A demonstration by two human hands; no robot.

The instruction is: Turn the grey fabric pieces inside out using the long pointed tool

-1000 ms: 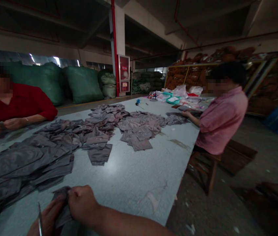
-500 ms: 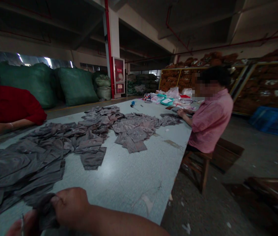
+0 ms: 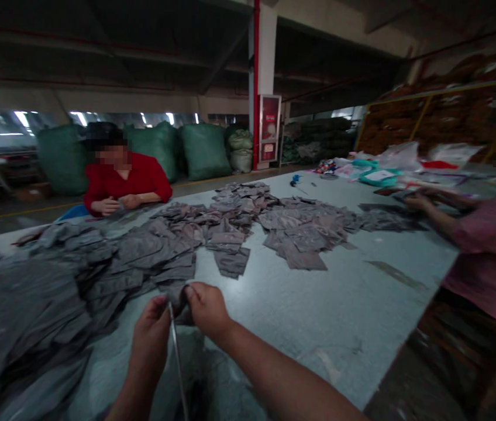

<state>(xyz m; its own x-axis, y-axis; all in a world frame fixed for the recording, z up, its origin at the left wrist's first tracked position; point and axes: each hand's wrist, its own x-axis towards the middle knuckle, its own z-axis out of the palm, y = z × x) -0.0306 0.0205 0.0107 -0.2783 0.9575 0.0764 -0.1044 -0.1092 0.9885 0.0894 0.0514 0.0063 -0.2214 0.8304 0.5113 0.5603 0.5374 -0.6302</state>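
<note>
The left hand [image 3: 152, 321] and right hand [image 3: 207, 307] now show more fully, both pinching a grey cloth piece [image 3: 178, 294] over the near desk [image 3: 283, 310]. With a thin rod [image 3: 176, 351] beside the left thumb, handling seems ongoing.

Red pipe [image 3: 256, 76] beside pale pillar [image 3: 268, 55]

Grey cloth [image 3: 178, 296] between left fingers [image 3: 155, 309] and right fingers [image 3: 199, 290], heaped pieces [image 3: 145, 251] beyond on pale table [image 3: 283, 316]
</note>
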